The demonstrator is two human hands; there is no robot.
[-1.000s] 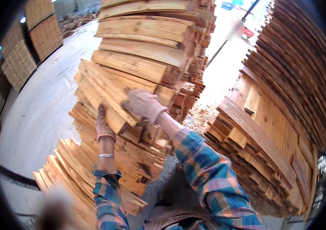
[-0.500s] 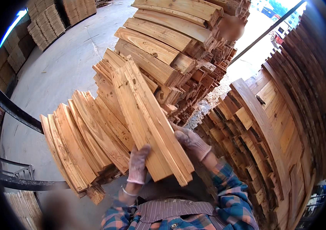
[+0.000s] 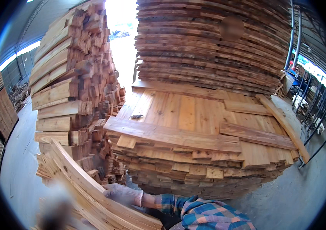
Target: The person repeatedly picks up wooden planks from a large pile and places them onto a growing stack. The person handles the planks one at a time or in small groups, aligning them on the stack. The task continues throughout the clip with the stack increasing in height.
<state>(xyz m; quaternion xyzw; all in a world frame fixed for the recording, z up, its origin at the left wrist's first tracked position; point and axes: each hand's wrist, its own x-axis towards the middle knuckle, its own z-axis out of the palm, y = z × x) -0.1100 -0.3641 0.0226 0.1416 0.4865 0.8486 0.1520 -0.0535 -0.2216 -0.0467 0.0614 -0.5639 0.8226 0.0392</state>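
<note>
Several long wooden planks (image 3: pixel 105 205), held together and slanting, cross the lower left of the view. My right hand (image 3: pixel 122 193), in a pale knitted work glove, is closed around their right edge. A plaid sleeve covers that forearm. At the lower edge, a blurred pale patch against the planks may be my left hand; its fingers are not clear. The planks' upper ends reach in front of a tall stack of boards (image 3: pixel 53 112) on the left. Their lower ends meet the bottom of the view.
In the middle stands a broad stack of boards (image 3: pixel 205 172), with a few loose planks (image 3: pixel 170 134) across its top. Behind it rises a high wall of stacked boards (image 3: pixel 193 50). Black metal racks (image 3: pixel 310 99) stand at the right. Concrete floor (image 3: pixel 15 168) shows at the left.
My view has swung right and up, toward the broad stack. The held planks and my right hand now appear lower and farther left. My left hand has nearly dropped out of sight.
</note>
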